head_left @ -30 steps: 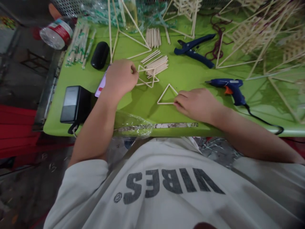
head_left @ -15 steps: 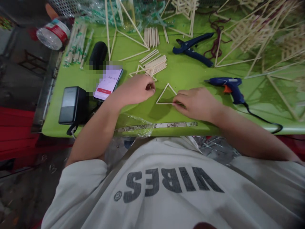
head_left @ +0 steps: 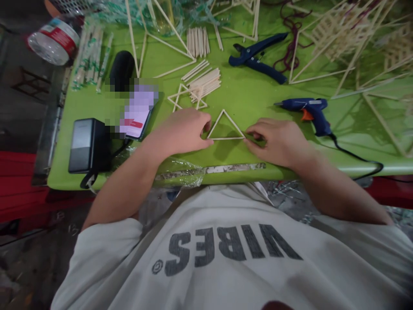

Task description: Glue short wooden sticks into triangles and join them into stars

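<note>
A small triangle of thin wooden sticks [head_left: 226, 138] is between my hands, its point facing away from me and a shadow under it. My left hand [head_left: 185, 131] is closed, thumb and forefinger at the triangle's left corner. At the right corner, the fingertips of my right hand [head_left: 279, 140] pinch the stick end. Just beyond my left hand lies a star-shaped stick piece [head_left: 177, 100], partly covering a pile of short sticks [head_left: 208, 82]. To the right of my right hand rests a blue glue gun [head_left: 309, 107] with an orange trigger.
Blue cutters [head_left: 258, 58] lie at the back, near dark red string [head_left: 295, 43]. Larger stick frames [head_left: 322, 73] crowd the far right. On the left are a phone [head_left: 137, 114], a power bank [head_left: 85, 146], a black cylinder [head_left: 122, 71] and wrapped sticks [head_left: 92, 56]. A plastic bottle [head_left: 56, 41] lies behind.
My left hand has come down and right to the triangle's left corner. My right hand has shifted slightly right, still at the right corner. The view has moved a little.
</note>
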The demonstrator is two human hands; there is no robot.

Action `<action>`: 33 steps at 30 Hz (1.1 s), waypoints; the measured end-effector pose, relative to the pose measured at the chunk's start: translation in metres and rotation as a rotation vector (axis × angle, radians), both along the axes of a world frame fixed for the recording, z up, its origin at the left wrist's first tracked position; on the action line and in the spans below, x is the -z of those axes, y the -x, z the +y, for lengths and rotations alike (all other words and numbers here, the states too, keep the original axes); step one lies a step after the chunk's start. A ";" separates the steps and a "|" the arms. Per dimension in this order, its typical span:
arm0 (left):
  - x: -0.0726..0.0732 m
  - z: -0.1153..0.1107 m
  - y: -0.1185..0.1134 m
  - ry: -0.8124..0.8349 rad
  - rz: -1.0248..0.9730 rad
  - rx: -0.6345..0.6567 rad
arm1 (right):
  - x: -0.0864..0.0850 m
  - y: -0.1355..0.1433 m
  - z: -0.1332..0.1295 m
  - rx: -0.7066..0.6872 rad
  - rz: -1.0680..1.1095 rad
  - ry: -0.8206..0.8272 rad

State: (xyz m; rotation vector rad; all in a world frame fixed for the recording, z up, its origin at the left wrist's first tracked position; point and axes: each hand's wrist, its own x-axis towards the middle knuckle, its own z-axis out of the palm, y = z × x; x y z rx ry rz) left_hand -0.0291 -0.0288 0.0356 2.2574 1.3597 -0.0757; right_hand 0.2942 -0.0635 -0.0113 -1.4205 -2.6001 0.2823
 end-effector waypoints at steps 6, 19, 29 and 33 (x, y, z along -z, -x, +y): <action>0.000 -0.002 -0.004 -0.027 0.009 0.005 | -0.002 0.008 -0.006 0.016 0.040 0.053; 0.001 -0.001 -0.007 -0.051 0.020 -0.013 | 0.001 0.011 -0.009 0.037 0.042 0.037; -0.002 0.005 0.008 0.085 -0.105 -0.046 | -0.008 0.017 -0.010 -0.061 -0.085 -0.050; -0.013 0.006 0.013 0.068 -0.175 -0.087 | -0.014 0.028 -0.014 -0.045 -0.253 -0.071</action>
